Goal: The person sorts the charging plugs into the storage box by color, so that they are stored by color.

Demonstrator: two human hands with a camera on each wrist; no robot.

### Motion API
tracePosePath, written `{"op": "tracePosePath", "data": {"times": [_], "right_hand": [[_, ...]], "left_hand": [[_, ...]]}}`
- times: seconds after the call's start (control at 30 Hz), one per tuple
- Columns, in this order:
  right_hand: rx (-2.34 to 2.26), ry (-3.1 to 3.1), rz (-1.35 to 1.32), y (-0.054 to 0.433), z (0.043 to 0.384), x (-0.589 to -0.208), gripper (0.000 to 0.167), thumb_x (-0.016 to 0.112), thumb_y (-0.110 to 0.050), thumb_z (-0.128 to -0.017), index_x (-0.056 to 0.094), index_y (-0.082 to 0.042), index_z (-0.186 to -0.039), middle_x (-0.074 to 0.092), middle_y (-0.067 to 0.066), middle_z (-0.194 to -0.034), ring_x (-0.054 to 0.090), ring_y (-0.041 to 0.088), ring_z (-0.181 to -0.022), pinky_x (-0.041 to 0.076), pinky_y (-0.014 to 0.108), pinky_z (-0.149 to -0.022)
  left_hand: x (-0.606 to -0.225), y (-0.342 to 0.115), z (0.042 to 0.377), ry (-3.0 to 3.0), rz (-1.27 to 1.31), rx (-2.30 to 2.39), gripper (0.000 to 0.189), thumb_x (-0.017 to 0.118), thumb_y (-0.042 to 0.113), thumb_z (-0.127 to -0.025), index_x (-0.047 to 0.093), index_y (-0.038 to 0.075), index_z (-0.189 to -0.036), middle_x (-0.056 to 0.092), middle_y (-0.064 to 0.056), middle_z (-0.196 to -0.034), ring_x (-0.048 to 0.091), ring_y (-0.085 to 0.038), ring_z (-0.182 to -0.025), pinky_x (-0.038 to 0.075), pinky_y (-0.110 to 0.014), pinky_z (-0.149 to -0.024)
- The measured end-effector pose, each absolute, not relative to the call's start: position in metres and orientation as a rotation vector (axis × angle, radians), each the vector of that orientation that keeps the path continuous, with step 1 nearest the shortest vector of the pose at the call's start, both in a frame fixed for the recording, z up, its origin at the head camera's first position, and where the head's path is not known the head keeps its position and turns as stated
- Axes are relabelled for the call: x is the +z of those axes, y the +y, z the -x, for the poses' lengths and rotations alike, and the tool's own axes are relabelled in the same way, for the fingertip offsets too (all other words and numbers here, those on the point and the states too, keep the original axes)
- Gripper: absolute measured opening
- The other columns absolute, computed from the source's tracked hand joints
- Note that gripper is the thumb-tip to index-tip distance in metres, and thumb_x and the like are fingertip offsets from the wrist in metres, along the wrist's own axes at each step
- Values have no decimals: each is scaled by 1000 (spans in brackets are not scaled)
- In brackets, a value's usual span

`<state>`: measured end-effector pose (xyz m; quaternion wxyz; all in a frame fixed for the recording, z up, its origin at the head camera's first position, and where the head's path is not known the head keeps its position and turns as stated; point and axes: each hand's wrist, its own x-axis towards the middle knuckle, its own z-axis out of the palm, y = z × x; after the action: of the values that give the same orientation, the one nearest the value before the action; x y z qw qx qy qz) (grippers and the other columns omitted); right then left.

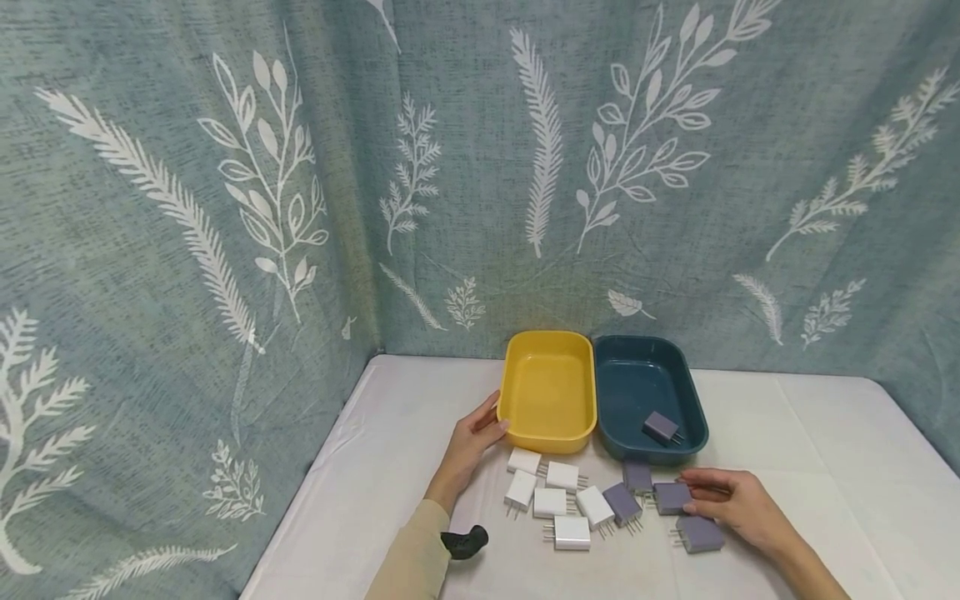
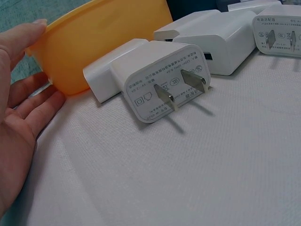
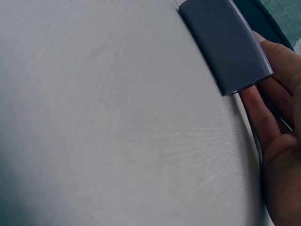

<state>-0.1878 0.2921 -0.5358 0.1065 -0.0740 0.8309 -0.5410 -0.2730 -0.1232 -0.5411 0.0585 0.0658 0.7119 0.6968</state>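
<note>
My left hand (image 1: 472,437) rests against the left side of a yellow tray (image 1: 585,440), thumb by the rim and fingers along the outer wall. Several white plug chargers (image 1: 572,533) lie in front of that tray; one white charger (image 2: 162,80) shows its two prongs close up in the left wrist view. With thumb and index finger, my right hand (image 1: 738,504) pinches the right end of a purple-grey charger (image 1: 671,498) on the table. Another purple-grey charger (image 3: 228,47) lies just nearer and partly hides the fingers in the right wrist view.
A dark blue tray (image 1: 697,429) stands right beside the yellow one, with one purple-grey charger (image 1: 662,427) inside. More purple-grey chargers (image 1: 622,504) lie before it. A black object (image 1: 465,542) sits at the left wrist. Behind the white-covered table (image 1: 795,433) hangs a leaf-patterned curtain (image 1: 480,208).
</note>
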Motion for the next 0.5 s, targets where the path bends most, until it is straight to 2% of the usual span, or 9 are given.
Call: {"op": "tracePosePath", "data": {"times": [0.23, 0.5], "right_hand": [[-1621, 2439, 215, 295, 185, -536, 65, 80, -19, -79, 54, 16, -127, 60, 32, -127, 66, -5, -98, 58, 24, -85], [-1618, 2482, 134, 296, 182, -533, 65, 82, -21, -76, 57, 13, -126, 62, 29, -126, 65, -9, -95, 58, 22, -84]], "left_hand": [[-543, -122, 273, 2179, -204, 2112, 63, 68, 29, -92, 41, 26, -149, 53, -12, -144, 56, -23, -128, 53, -25, -96], [-542, -122, 272, 2169, -205, 2119, 63, 69, 29, -91, 43, 27, -148, 53, -11, -144, 55, -25, -129, 53, -25, -96]]}}
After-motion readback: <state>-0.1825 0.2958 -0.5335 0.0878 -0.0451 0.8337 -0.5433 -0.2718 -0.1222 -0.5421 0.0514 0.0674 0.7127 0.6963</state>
